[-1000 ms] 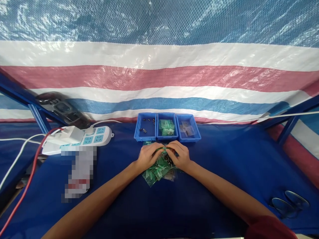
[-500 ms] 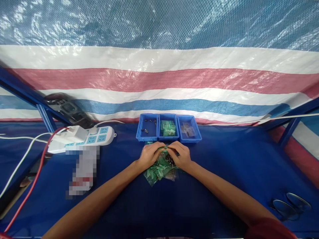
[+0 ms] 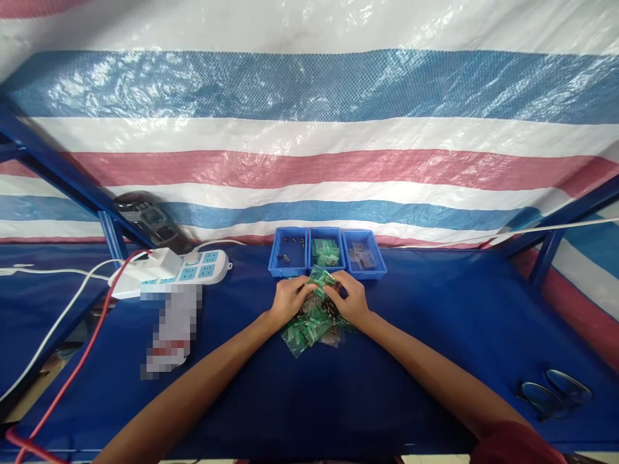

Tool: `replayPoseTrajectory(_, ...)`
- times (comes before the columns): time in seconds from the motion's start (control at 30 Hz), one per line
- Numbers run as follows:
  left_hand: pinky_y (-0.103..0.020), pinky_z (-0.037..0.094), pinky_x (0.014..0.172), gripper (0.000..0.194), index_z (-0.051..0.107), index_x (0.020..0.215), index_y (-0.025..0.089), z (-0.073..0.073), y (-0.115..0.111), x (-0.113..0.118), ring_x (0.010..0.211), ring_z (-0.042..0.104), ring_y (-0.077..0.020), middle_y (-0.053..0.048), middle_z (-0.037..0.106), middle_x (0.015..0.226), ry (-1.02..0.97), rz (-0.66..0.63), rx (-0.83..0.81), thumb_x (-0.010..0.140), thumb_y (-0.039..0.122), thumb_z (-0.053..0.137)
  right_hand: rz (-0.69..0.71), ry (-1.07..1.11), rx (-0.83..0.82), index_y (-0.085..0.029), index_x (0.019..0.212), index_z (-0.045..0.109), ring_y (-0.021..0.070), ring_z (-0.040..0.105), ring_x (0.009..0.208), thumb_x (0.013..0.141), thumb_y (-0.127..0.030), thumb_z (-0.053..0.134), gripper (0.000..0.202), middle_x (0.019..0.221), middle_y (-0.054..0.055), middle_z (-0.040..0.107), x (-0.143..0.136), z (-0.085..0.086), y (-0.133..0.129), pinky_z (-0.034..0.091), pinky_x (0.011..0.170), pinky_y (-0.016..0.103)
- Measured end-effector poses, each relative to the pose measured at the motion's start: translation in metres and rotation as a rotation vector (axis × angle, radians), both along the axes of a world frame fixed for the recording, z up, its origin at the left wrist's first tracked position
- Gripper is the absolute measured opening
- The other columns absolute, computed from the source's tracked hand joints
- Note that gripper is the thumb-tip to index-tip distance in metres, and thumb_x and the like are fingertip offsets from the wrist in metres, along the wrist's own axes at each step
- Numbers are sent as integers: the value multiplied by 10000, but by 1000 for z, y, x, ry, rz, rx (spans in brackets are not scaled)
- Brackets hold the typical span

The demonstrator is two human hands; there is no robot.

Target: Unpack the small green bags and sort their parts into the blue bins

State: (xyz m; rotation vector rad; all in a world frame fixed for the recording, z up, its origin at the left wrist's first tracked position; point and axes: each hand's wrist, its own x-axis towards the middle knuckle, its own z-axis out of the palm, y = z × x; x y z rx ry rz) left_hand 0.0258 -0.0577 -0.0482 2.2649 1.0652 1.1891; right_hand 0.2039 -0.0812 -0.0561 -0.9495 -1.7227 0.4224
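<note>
In the head view, the left hand (image 3: 287,301) and the right hand (image 3: 351,301) met just in front of the trays, midway along the far edge of the blue desk (image 3: 309,399), thumbs and fingers pinching a small green bag (image 3: 321,278) of thin, shiny plastic between them. Below the hands lay a loose heap (image 3: 304,332) of crinkled, see-through green bags, with dark little pieces partly hidden under the fingers. Along the far edge stood three shallow, rectangular trays of smooth blue plastic: the left tray (image 3: 289,272) held a few scattered dark metal bits, the middle tray (image 3: 325,233) more green bags, and the right tray (image 3: 366,274) clear, flat bags. Toward the far left corner rested a glossy white power strip (image 3: 213,269) with pale blue sockets, a smooth red cable (image 3: 99,328) curving away beside it. Thin-rimmed glasses (image 3: 551,392) with rounded lenses lay near the near right corner. Behind the desk hung a woven, wrinkled plastic sheet (image 3: 338,135) striped blue, white and red.
</note>
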Motion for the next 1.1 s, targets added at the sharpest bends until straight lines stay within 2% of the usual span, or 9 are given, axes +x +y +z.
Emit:
replayPoseTrajectory(0.2, -202, 418, 540, 204, 643, 829, 147, 3, -3, 0, 566, 588, -115, -20, 646, 666, 31, -31, 97, 887, 293, 514, -25, -56, 55, -167, 857, 597, 151, 533, 580, 917, -306, 470, 198, 695, 49, 583, 0, -3, 2, 449, 549, 279)
replayPoseTrajectory(0.37, -205, 392, 504, 209, 628, 826, 146, 2, -1, 2, 509, 528, -102, 2, 599, 611, 83, -75, 40, 853, 341, 560, -32, -58, 116, -173, 848, 593, 165, 558, 623, 920, -265, 465, 174, 710, 59, 598, 0, -6, 3, 461, 578, 292)
replayPoseTrajectory(0.53, -210, 407, 558, 177, 608, 899, 158, 3, -3, 0, 588, 558, -113, -8, 612, 681, 91, -77, 26, 895, 293, 494, 1, -74, 94, -163, 971, 596, 155, 537, 592, 906, -253, 480, 160, 763, 71, 607, -1, -2, 0, 467, 562, 296)
replayPoseTrajectory(0.63, -203, 398, 534, 201, 600, 804, 156, 3, -3, -1, 529, 538, -100, 11, 565, 590, 61, -66, 40, 908, 270, 470, 13, -110, 70, -160, 1021, 587, 166, 544, 628, 901, -296, 490, 206, 807, 83, 609, -1, 1, -1, 472, 575, 303)
replayPoseTrajectory(0.77, -209, 408, 522, 307, 582, 683, 154, 1, -2, -1, 486, 523, -102, 8, 538, 533, 51, -95, 63, 915, 305, 448, 12, -102, 46, -160, 932, 594, 159, 518, 594, 915, -335, 470, 215, 719, 59, 575, -1, 3, 0, 441, 543, 288)
replayPoseTrajectory(0.97, -224, 451, 579, 249, 622, 908, 163, 2, 0, -1, 620, 603, -139, -36, 648, 733, 81, -122, -26, 888, 369, 484, 54, -128, 32, -168, 799, 556, 148, 480, 570, 943, -312, 422, 244, 646, 32, 515, 2, -3, 2, 383, 524, 276)
replayPoseTrajectory(1.1, -227, 456, 592, 241, 619, 884, 156, 4, 0, -2, 643, 613, -146, -43, 652, 745, 63, -115, -30, 884, 362, 494, 25, -162, 84, -193, 614, 431, 134, 392, 509, 941, -284, 418, 340, 558, 3, 406, 2, -7, 1, 309, 482, 277)
